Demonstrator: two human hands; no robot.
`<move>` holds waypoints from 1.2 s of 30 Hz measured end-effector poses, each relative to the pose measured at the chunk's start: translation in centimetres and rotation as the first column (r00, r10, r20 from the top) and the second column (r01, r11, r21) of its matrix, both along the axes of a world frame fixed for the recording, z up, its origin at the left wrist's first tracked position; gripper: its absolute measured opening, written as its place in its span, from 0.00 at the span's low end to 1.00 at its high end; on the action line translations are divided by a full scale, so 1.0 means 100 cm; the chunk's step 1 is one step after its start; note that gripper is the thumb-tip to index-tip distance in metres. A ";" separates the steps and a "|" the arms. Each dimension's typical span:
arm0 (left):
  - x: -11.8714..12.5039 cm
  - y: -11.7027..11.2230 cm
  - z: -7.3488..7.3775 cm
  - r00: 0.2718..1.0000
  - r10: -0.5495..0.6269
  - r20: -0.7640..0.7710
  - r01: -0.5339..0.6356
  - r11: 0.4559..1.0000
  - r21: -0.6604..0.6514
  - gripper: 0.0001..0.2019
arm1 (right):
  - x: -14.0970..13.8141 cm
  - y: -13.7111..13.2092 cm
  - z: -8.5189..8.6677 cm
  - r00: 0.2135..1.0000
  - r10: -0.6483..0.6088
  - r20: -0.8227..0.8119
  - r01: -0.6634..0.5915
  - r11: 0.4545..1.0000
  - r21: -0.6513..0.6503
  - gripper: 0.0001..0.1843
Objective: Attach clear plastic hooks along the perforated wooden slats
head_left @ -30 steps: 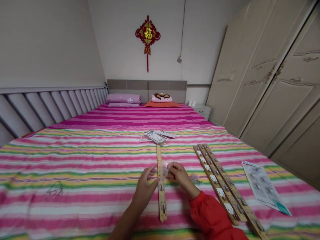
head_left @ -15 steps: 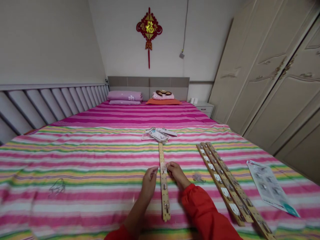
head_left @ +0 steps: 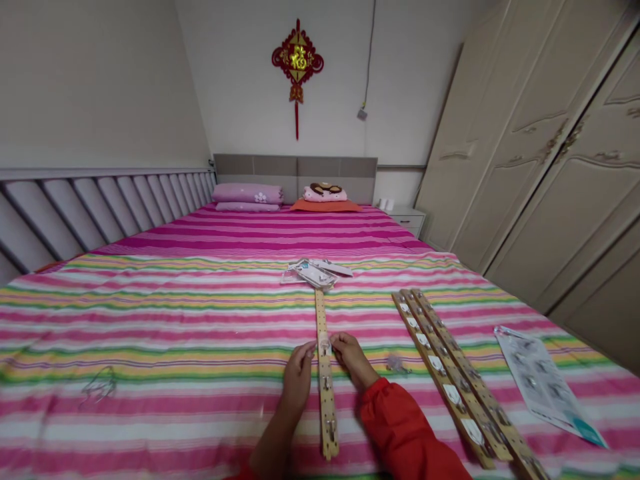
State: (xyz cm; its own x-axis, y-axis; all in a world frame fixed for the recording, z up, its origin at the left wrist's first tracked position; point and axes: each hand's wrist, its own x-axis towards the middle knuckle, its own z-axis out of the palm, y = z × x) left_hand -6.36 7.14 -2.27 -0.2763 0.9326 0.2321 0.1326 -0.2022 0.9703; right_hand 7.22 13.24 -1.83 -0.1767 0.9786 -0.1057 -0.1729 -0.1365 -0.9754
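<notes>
A narrow wooden strip [head_left: 327,400] with rows of small holes lies lengthwise before me on the bed, metal hooks along its near half. A clear adhesive hook [head_left: 325,345] sits on the strip between my hands. My right hand [head_left: 353,360] pinches the right edge of this hook with thumb and forefinger. My left hand [head_left: 298,375] is closed, its fingertips at the strip's left edge; what they hold, if anything, is too small to make out. At the strip's far end lies a pile of hook packets [head_left: 316,272].
To the right, several wooden strips [head_left: 440,357] with hooks lie side by side, a hook pack [head_left: 545,377] beyond them. A small loose clear hook [head_left: 397,363] lies near my right sleeve. Thin clear scraps [head_left: 100,385] are at left on the striped sheet [head_left: 175,333].
My view has shifted slightly, so the bed things sit a little lower. Both hands stay at the clear hook on the strip, with little other movement.
</notes>
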 end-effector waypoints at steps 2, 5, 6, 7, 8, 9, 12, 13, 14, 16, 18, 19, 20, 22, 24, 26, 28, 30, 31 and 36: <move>0.000 0.000 0.000 1.000 -0.008 -0.010 0.008 1.000 0.009 0.14 | -0.001 0.001 -0.002 1.000 -0.007 -0.006 0.007 1.000 0.005 0.14; -0.001 0.001 -0.002 0.999 -0.023 -0.042 0.024 0.999 0.026 0.14 | -0.002 0.003 -0.004 1.000 -0.015 -0.013 0.015 1.000 0.009 0.14; -0.001 0.001 -0.004 0.998 -0.026 -0.050 0.027 0.999 0.029 0.14 | -0.002 0.003 -0.005 1.000 -0.017 -0.016 0.017 1.000 0.010 0.14; -0.001 0.002 -0.005 0.998 -0.028 -0.057 0.030 0.999 0.031 0.14 | -0.002 0.004 -0.006 1.000 -0.018 -0.017 0.019 1.000 0.011 0.14; -0.002 0.002 -0.007 0.998 -0.029 -0.060 0.031 0.999 0.034 0.14 | -0.003 0.004 -0.006 1.000 -0.020 -0.019 0.020 1.000 0.013 0.14; -0.002 0.003 -0.008 0.998 -0.030 -0.062 0.033 0.999 0.035 0.14 | -0.003 0.005 -0.007 1.000 -0.022 -0.020 0.022 1.000 0.015 0.14; -0.003 0.004 -0.012 0.997 -0.041 -0.069 0.045 0.998 0.046 0.14 | -0.004 0.007 -0.009 0.999 -0.030 -0.021 0.030 0.999 0.022 0.14; -0.003 0.005 -0.013 0.996 -0.044 -0.073 0.048 0.997 0.052 0.14 | -0.004 0.007 -0.010 0.999 -0.033 -0.021 0.033 0.999 0.024 0.13; -0.003 0.005 -0.014 0.996 -0.044 -0.078 0.049 0.997 0.059 0.14 | -0.004 0.007 -0.011 0.999 -0.036 -0.020 0.036 0.999 0.027 0.13; -0.003 0.005 -0.015 0.995 -0.043 -0.090 0.049 0.996 0.070 0.14 | -0.004 0.008 -0.013 0.999 -0.042 -0.020 0.043 0.999 0.032 0.13; -0.003 0.005 -0.017 0.993 -0.041 -0.113 0.050 0.996 0.074 0.14 | -0.005 0.008 -0.015 0.999 -0.049 -0.019 0.050 0.998 0.038 0.13; -0.003 0.005 -0.017 0.990 -0.041 -0.132 0.051 0.996 0.073 0.15 | -0.005 0.009 -0.016 0.998 -0.052 -0.018 0.053 0.998 0.040 0.13; -0.003 0.005 -0.018 0.987 -0.042 -0.154 0.053 0.996 0.071 0.15 | -0.005 0.009 -0.017 0.998 -0.055 -0.017 0.055 0.998 0.042 0.13; -0.003 0.006 -0.020 0.980 -0.044 -0.196 0.059 0.996 0.067 0.16 | -0.005 0.011 -0.019 0.998 -0.058 -0.013 0.058 0.997 0.047 0.13; -0.003 0.006 -0.021 0.973 -0.047 -0.227 0.063 0.996 0.065 0.16 | -0.005 0.013 -0.021 0.998 -0.062 -0.006 0.062 0.997 0.053 0.14; -0.003 0.006 -0.021 0.969 -0.049 -0.244 0.067 0.996 0.064 0.16 | -0.005 0.015 -0.023 0.998 -0.070 0.001 0.070 0.996 0.063 0.14; -0.003 0.006 -0.020 0.966 -0.054 -0.253 0.072 0.995 0.062 0.16 | -0.006 0.015 -0.024 0.997 -0.079 0.007 0.079 0.994 0.075 0.14; -0.002 0.005 -0.020 0.965 -0.056 -0.257 0.074 0.996 0.059 0.16 | -0.006 0.015 -0.024 0.996 -0.086 0.013 0.085 0.993 0.087 0.14; -0.002 0.005 -0.020 0.965 -0.055 -0.257 0.072 0.996 0.057 0.16 | -0.006 0.014 -0.024 0.996 -0.088 0.017 0.086 0.992 0.093 0.14; -0.002 0.005 -0.019 0.966 -0.040 -0.257 0.059 0.996 0.069 0.16 | -0.006 0.012 -0.023 0.993 -0.106 0.043 0.100 0.987 0.125 0.14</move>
State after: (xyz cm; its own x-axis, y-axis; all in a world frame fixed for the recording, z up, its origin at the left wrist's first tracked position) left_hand -6.53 7.63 -4.22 -0.1527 0.9209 0.3587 0.3618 -0.2857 0.8874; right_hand 6.66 14.46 -4.13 -0.0723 0.9973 0.0101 -0.1314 0.0005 -0.9913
